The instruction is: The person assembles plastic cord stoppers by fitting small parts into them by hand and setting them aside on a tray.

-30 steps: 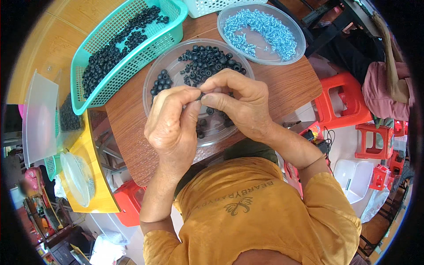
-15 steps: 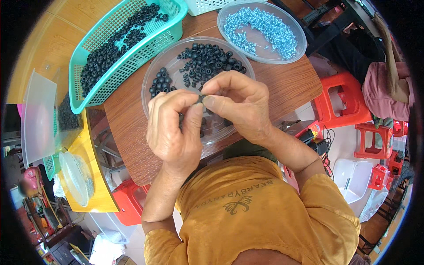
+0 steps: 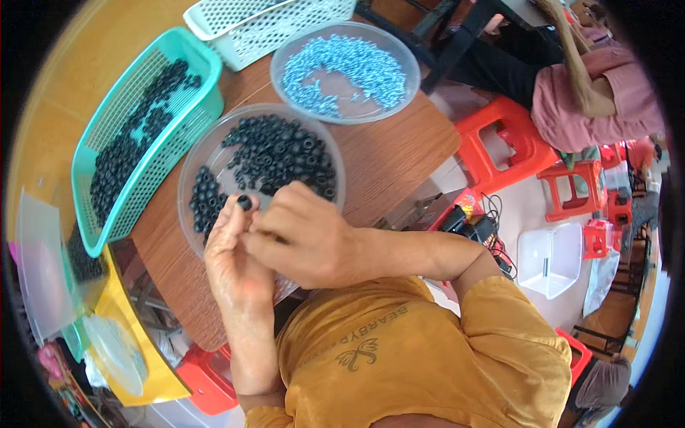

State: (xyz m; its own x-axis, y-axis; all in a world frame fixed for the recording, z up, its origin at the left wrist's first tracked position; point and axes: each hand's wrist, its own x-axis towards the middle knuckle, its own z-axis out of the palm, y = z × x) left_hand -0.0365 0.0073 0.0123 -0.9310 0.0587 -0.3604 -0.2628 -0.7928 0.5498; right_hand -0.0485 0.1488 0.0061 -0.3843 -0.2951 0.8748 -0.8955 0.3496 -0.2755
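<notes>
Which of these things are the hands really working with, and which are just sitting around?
In use:
- left hand, pinching a small black ring
- right hand, against the left
- clear bowl of black rings under both hands

Lying about:
- bowl of blue pieces
- teal basket holding more black rings
- white basket
- red stools
- clear box on the floor

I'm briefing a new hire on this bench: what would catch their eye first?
Two hands meet mid-frame: the left hand pinches a small black ring, the right hand beside it. Under them sits a clear bowl of black rings; behind it, a bowl of blue pieces and a teal basket.
</notes>
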